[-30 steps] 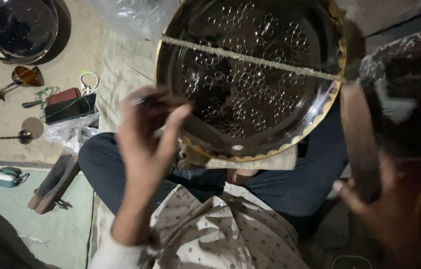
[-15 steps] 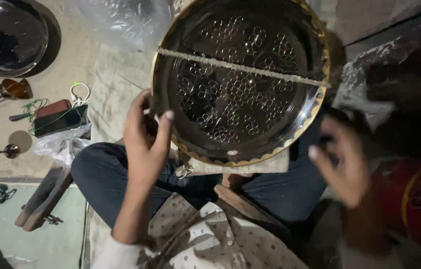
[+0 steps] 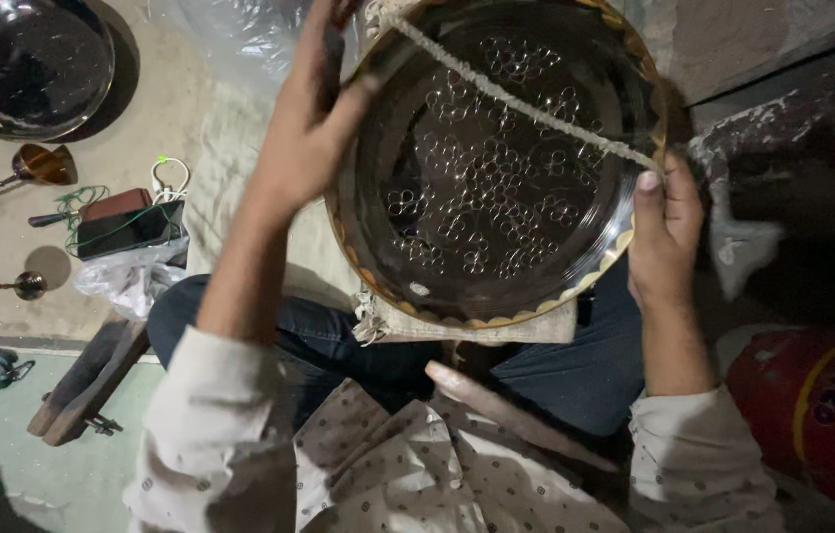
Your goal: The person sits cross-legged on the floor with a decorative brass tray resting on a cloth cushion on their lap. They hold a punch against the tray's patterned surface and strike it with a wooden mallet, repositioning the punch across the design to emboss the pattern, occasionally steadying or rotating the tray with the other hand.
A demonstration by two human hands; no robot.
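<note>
Hands first, in the head view: your left hand (image 3: 311, 128) grips the upper left rim of the big round metal tray (image 3: 496, 163), fingers (image 3: 324, 39) closed over the edge with the thumb pressed against the rim. Your right hand (image 3: 664, 237) holds the opposite side, at the right rim, its fingers clamped there with the thumb pointing up along the edge, just where the pale cord (image 3: 516, 99) ends. That cord runs slantwise across the tray's face from upper left down to the right rim.

The tray itself rests on your lap, tilted up toward the camera, its lower edge sitting on a folded pale cloth (image 3: 467, 321) laid over your dark trousers. Its dark, shiny face carries a pattern of small rings clustered toward the middle, and the rim is scalloped in a brassy colour.

On the floor to your left stand a large dark bowl (image 3: 28, 59), a small brass goblet (image 3: 37, 168) lying on its side, and a dark box (image 3: 126, 225) with a green wire (tangled beside a white cable). A crumpled plastic bag (image 3: 131, 281) lies just below the box, and a wooden block (image 3: 87, 380) sits near your left knee. A red cylinder (image 3: 812, 405) stands at your right.
</note>
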